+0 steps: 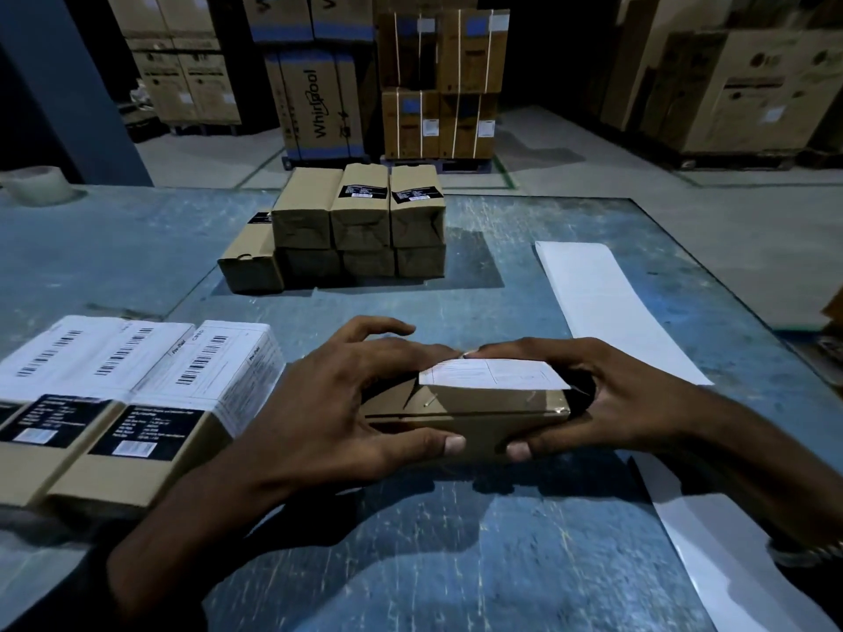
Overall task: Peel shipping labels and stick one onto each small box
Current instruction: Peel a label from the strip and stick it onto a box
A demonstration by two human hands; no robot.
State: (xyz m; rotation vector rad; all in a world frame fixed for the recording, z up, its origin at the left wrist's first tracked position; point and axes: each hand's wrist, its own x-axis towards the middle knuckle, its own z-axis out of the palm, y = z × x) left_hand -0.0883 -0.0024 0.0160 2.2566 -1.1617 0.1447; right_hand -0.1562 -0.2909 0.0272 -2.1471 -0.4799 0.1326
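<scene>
Both grips are clamped on one small box [465, 410]: left hand [328, 403] and right hand [606, 399] curl round its ends, index fingertips pressing the white label [492, 374] on top.

Dim warehouse here: a scratched blue tabletop [524, 248] fills the lower frame, pale concrete floor [570, 143] beyond it, tall stacked cartons [319, 102] across the top, and a dark blue pillar [59, 84] at upper left.

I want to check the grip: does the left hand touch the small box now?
Touching. The head view shows the left hand gripping the small box, thumb on its near side.
</scene>
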